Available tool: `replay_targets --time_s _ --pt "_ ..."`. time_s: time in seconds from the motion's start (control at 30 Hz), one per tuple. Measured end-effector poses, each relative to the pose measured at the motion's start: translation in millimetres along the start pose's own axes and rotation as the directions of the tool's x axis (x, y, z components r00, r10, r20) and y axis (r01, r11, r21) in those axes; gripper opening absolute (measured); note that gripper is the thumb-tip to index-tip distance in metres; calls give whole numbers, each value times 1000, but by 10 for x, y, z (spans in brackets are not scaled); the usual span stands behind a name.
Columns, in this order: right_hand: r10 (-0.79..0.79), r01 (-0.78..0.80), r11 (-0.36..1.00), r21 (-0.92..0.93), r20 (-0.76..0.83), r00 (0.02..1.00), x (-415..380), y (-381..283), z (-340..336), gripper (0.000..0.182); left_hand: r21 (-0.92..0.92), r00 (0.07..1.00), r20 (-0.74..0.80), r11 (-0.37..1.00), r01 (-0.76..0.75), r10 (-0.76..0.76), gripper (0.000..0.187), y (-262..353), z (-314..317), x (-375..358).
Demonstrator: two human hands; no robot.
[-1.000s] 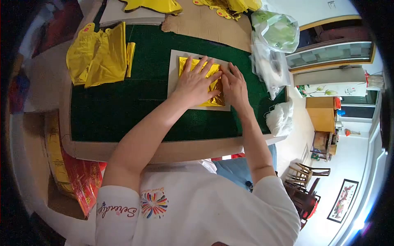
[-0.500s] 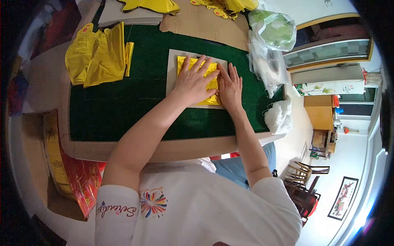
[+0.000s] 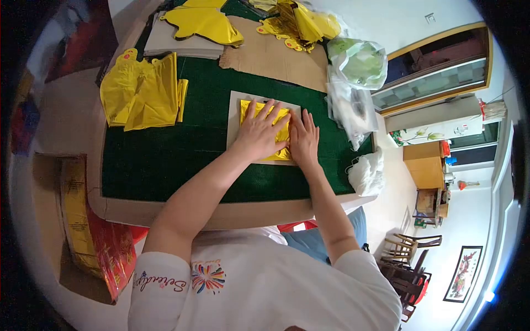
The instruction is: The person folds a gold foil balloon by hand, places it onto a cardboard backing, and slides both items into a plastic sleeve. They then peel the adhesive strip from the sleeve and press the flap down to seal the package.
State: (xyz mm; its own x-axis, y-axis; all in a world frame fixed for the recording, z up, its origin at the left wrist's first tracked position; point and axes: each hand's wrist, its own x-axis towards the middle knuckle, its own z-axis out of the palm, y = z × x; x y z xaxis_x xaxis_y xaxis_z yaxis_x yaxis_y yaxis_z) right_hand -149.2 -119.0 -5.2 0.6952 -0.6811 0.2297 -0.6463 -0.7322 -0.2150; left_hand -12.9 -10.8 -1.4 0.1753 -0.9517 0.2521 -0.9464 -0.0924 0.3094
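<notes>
Both hands flat, fingers spread: left hand and right hand press gold foil on grey board, mid green mat. Foil looks flattened; foil pile left of board unworked.

Both hands lie flat over the gold foil sheet, hiding most of its middle and right side. The gold pile at the far bench edge is cut off by the picture's top. What the clear bags hold is too blurred to tell.

Two hands, one gold foil sheet, one grey board.
</notes>
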Motion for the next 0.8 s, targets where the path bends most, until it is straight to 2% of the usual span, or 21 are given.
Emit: replay_targets --time_s 0.17,0.33,0.57,0.8 --pt "3 -3 1000 -24 -28 1000 -48 -44 4 41 -7 1000 -3 1000 2 -2 70 4 -4 -8" --pt "-9 8 999 -34 -44 999 -28 -42 10 40 -7 998 56 1000 13 -13 72 5 -40 -6" --pt "-15 12 999 -35 -69 998 -6 -39 38 40 -37 1000 15 999 5 -5 72 -17 36 15" --pt "-35 31 998 -55 -66 997 -54 -23 31 41 19 1000 -2 1000 -4 4 76 -30 13 -15"
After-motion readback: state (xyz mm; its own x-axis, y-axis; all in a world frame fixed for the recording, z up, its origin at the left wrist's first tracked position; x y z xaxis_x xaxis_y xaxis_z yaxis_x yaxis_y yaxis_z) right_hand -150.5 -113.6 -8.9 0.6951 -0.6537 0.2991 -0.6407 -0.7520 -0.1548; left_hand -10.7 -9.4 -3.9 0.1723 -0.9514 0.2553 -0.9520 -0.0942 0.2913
